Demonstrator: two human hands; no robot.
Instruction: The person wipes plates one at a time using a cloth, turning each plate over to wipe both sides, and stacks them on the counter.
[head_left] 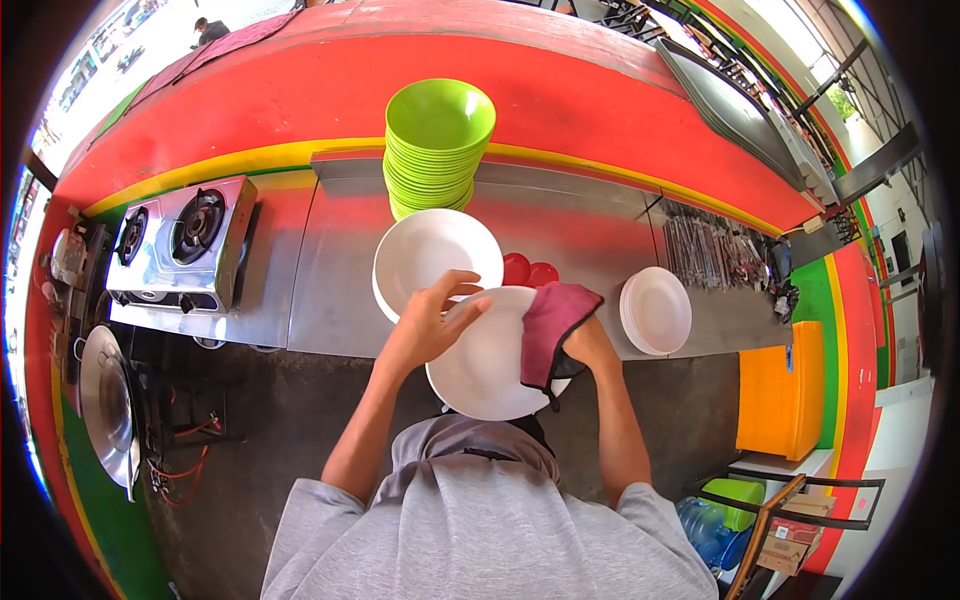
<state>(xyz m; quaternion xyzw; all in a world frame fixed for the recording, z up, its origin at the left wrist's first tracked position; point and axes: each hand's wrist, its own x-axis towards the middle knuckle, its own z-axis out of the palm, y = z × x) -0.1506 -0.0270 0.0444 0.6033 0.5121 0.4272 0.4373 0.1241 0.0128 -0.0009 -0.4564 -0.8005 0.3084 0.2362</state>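
A large white bowl (pixel 480 355) is held in front of my body, tilted so its inside faces up. My left hand (pixel 432 322) grips its upper left rim, with the fingers partly over the edge. My right hand (pixel 590 347) holds a maroon cloth (pixel 558 328) with dark edging against the bowl's right side; the cloth covers some of those fingers. Just beyond, another white bowl (pixel 435 255) sits on the steel counter, close to my left fingers. Behind it rises a tall stack of green bowls (pixel 432 150). Red round items (pixel 530 270) show partly behind the held bowl.
A two-burner gas stove (pixel 180 240) stands at the left of the steel counter (pixel 335 260). Several small white plates (pixel 657 310) are stacked to the right, near a pile of cutlery (pixel 715 250). Dark trays (pixel 735 110) rest on the red ledge. A wok (pixel 108 410) is at far left.
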